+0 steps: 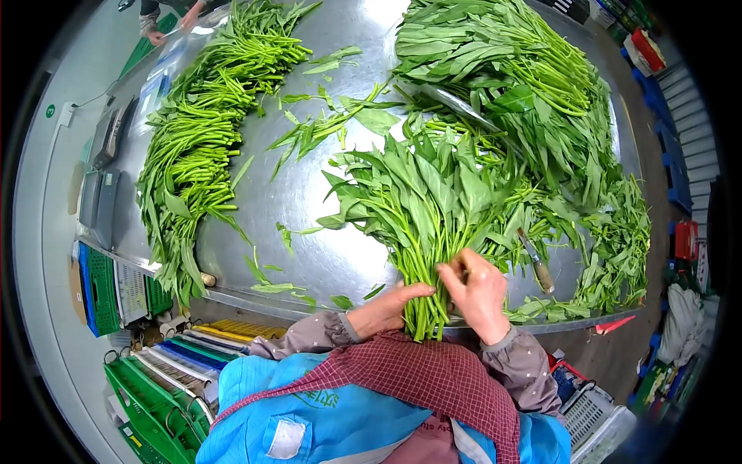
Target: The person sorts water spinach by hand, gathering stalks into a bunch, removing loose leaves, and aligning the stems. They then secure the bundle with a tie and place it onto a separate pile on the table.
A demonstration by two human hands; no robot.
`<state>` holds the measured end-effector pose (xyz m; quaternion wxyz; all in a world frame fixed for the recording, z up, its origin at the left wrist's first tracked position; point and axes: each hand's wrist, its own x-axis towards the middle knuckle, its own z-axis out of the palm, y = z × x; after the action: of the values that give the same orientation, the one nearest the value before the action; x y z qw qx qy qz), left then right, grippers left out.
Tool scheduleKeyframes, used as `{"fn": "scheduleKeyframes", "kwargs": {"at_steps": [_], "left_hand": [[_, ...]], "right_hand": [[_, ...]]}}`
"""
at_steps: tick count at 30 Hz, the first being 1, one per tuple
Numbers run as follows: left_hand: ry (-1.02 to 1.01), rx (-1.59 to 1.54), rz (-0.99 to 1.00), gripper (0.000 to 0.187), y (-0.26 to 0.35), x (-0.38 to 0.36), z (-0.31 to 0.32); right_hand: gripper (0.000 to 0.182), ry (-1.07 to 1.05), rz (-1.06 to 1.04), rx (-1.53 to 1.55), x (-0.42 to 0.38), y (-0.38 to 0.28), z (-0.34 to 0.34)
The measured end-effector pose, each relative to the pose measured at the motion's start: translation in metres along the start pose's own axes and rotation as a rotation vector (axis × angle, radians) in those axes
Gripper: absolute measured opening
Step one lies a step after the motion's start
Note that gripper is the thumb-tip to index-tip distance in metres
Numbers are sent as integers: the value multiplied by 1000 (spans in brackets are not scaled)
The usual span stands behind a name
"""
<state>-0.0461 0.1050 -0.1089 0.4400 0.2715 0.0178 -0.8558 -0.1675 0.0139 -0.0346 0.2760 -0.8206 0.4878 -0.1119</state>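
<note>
A bunch of leafy greens that looks like water spinach (423, 255) stands upright before me at the table's near edge, leaves up and stem ends down. My left hand (386, 307) is wrapped round the lower stems from the left, its thumb across them. On the right side of the same stems is my right hand (478, 292), its fingers curled and pinched together; whatever lies between them is hidden. A knife (535, 261) with a wooden handle lies on the table right of my right hand, among loose leaves.
Bundled greens (209, 139) line the table's left side. A big heap of greens (502, 62) covers the far right, with scraps (618, 247) below it. Scales (100, 203) sit at the left edge. Green crates (154, 402) stand lower left. Another person's hand (157, 37) shows far left.
</note>
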Motion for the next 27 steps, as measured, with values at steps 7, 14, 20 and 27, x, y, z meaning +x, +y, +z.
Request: {"fn": "scheduleKeyframes", "kwargs": {"at_steps": [7,14,20,27], "left_hand": [[59,149,109,49,2,-7,12],[79,207,99,42,2,-7,11],[122,149,112,37,0,-7,10],[160,189,70,44,2,-9,12]], "right_hand": [[20,-178,127,385,15,19,27],[14,-230,134,487,6,24,21],[6,-190,512,1215,-19,33,22],[11,-50,73,504,2,25,32]]}}
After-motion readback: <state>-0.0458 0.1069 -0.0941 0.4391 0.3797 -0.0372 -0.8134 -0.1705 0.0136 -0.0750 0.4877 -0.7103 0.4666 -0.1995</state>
